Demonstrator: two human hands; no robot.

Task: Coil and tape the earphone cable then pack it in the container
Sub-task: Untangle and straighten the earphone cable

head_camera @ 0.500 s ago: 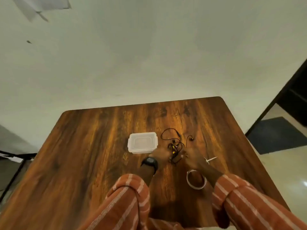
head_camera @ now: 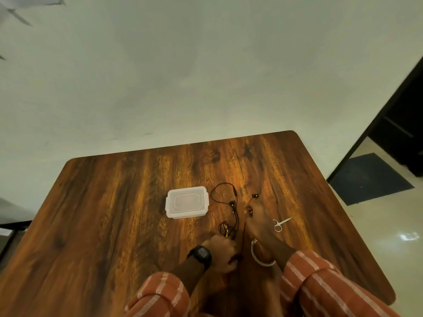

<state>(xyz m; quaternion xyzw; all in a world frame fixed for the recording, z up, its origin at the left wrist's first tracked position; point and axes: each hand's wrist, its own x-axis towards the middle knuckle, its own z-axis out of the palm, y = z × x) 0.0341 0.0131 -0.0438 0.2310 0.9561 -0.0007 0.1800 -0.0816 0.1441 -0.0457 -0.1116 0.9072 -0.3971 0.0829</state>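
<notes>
A black earphone cable point(head_camera: 235, 217) with yellow marks lies loose on the wooden table point(head_camera: 114, 213), looping up to two earbuds. My left hand point(head_camera: 220, 252), with a black watch on the wrist, is closed on the cable's near end. My right hand point(head_camera: 257, 221) pinches the cable farther along, below the right earbud point(head_camera: 254, 196), so a stretch of cable runs taut between the hands. A clear plastic container point(head_camera: 186, 202) with its lid on stands to the left of the cable. A roll of clear tape point(head_camera: 261, 253) lies under my right forearm, partly hidden.
Small silver scissors point(head_camera: 280, 223) lie just right of my right hand. The table's right edge drops to a pale floor with a dark mat point(head_camera: 370, 178). A plain wall stands behind the far table edge.
My left hand has drawn back toward me with the cable end, and my right hand has moved away along the cable. The bunched cable is now stretched out between them.
</notes>
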